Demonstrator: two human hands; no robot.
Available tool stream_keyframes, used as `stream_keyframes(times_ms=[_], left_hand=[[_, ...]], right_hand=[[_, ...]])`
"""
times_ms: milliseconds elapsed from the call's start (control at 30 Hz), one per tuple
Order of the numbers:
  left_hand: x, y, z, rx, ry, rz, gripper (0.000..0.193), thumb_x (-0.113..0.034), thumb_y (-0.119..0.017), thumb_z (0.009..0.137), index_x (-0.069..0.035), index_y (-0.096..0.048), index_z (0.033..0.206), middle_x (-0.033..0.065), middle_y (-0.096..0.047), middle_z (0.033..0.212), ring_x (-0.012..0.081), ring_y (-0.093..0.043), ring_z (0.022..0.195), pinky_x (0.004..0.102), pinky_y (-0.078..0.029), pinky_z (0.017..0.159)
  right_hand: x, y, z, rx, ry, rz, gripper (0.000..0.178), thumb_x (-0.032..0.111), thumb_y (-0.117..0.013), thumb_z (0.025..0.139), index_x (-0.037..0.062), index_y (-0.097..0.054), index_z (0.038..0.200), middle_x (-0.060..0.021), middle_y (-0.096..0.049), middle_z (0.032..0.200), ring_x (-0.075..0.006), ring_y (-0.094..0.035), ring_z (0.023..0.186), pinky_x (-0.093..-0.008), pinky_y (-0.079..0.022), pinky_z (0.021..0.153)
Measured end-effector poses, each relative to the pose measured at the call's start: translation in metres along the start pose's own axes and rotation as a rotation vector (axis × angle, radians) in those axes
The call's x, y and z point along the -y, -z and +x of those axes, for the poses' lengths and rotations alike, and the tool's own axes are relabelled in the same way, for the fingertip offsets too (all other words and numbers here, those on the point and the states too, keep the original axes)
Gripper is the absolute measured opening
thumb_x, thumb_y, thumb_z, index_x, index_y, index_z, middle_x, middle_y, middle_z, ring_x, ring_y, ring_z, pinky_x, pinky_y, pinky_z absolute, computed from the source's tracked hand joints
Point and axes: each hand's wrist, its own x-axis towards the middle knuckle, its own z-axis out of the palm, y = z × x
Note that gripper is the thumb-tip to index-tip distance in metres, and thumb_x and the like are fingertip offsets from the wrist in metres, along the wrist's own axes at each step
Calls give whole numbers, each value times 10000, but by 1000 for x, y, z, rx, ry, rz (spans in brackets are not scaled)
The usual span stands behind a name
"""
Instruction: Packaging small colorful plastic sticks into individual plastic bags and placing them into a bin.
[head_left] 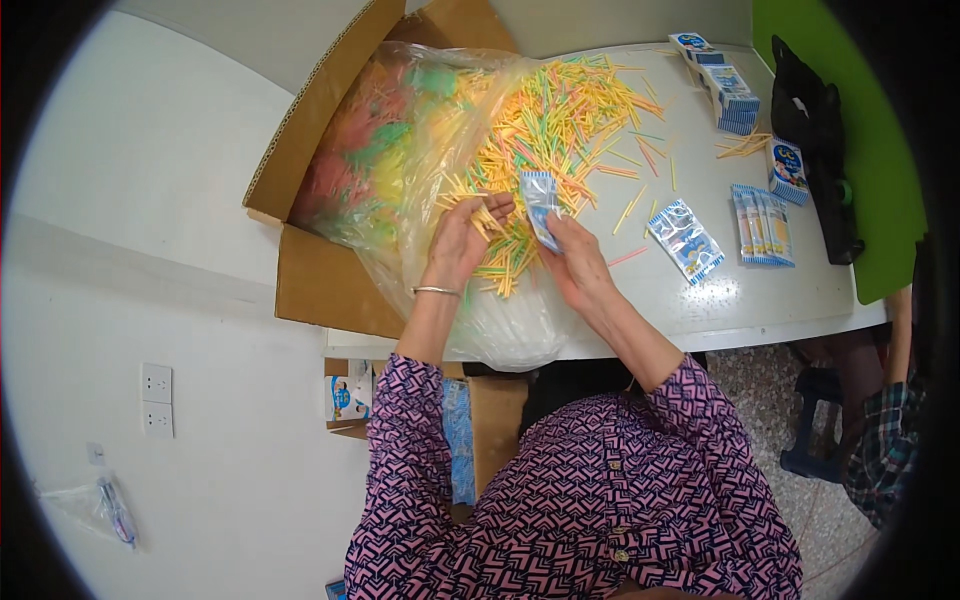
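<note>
A loose heap of thin pastel sticks [560, 120], yellow, pink and green, spills from a clear plastic bag [450, 120] onto the white table. Over the heap's near side, my left hand [464, 232] is turned up and closed around a small bunch of yellowish sticks [462, 195]. Close to its fingertips, my right hand [578, 258] grips a small blue-and-white packet [540, 200] by its lower part, thumb on top. Whether any sticks are inside this packet cannot be made out. A flat blue-and-white packet [685, 240] lies to the right.
An open cardboard box [335, 285] holds the bag at left. Several filled packets [762, 228] and stacked small boxes [732, 95] stand at right, beside a black object [822, 140] and a green panel [860, 150]. Another person's checked sleeve [885, 450] shows at far right.
</note>
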Motion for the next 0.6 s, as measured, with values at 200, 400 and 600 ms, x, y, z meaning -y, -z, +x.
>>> stream_keyframes(times_ms=[200,400,600], left_hand=[[35,-26,-4,-26,-118,-248,231,-130,-474,917,50,-527,1050,165,-611,991,258,-602,910,363,-491,837],[48,-42,-18,-230,-316,-124,238,-159,-592,909,27,-491,1017,101,-603,939,182,-603,884,310,-512,765],[43,-38,-15,-239,-267,-138,205,-187,-531,948,9,-475,970,111,-587,929,214,-612,861,339,-522,746]], right_hand=[[-28,-15,31,-34,-59,264,195,184,-540,925,34,-580,1044,-45,-619,1022,-166,-541,987,-313,-406,914],[-35,-15,34,-91,-62,297,197,159,-536,929,19,-562,1066,-88,-623,1043,-201,-562,1010,-360,-428,938],[-27,-12,30,-73,-70,198,232,159,-576,914,21,-533,1095,-90,-623,1064,-204,-591,966,-345,-458,905]])
